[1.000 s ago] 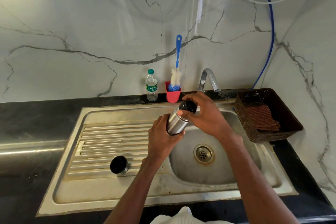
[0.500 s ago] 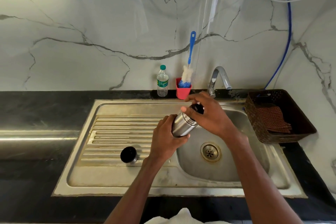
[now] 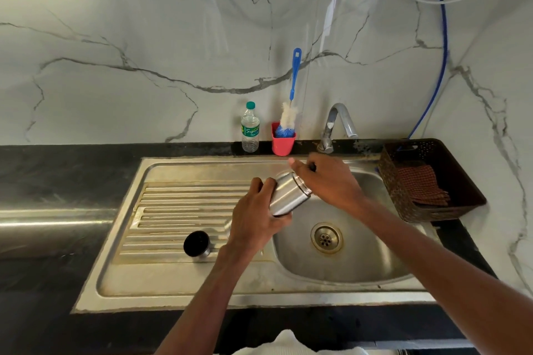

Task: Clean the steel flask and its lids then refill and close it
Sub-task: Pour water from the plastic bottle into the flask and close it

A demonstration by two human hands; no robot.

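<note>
The steel flask (image 3: pixel 288 196) is held tilted over the left edge of the sink bowl (image 3: pixel 360 262), its mouth pointing up and right. My left hand (image 3: pixel 253 216) grips its lower body. My right hand (image 3: pixel 328 181) is curled over the flask's top, gripping the black inner lid, which is almost wholly hidden under the fingers. The outer steel lid (image 3: pixel 197 245) with a black inside stands on the ribbed drainboard (image 3: pixel 178 210), left of my left wrist.
At the back stand a small water bottle (image 3: pixel 250 131), a red cup (image 3: pixel 283 143) holding a blue-handled bottle brush (image 3: pixel 291 112), and the tap (image 3: pixel 337 124). A brown basket (image 3: pixel 432 181) with a checked cloth sits at the right. Black counter surrounds the sink.
My right hand has turned on the flask's top, covering more of the black lid. The flask stays tilted in my left hand. The view has shifted slightly.
</note>
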